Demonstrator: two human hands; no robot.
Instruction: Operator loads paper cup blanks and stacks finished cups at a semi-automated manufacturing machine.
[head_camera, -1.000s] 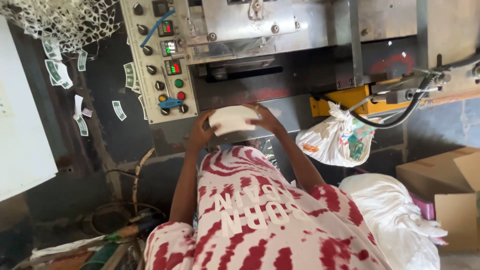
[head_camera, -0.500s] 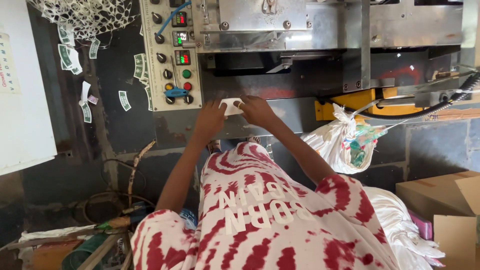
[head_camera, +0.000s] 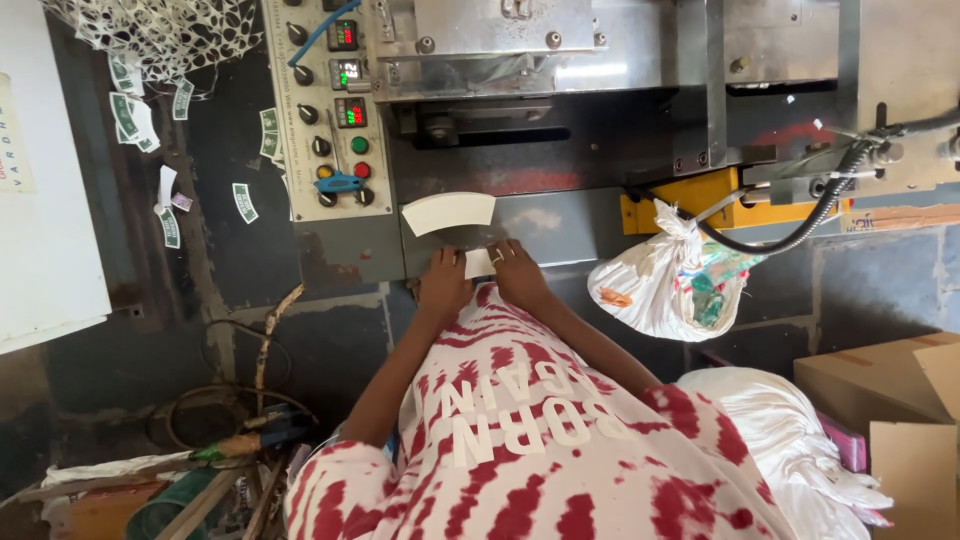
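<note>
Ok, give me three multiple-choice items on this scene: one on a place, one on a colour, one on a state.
1. Where does the knotted plastic bag hang?
A. right of the hands
B. left of the hands
C. on the control panel

2. What colour is the curved card above the hands?
A. red
B. white
C. green

3. What are the left hand and right hand doing?
A. hanging apart, empty
B. together on a small white piece
C. pressing buttons

Answers: 1 A, it hangs right of the wrist; 2 B, plain white; 3 B, fingers meet on it.
</note>
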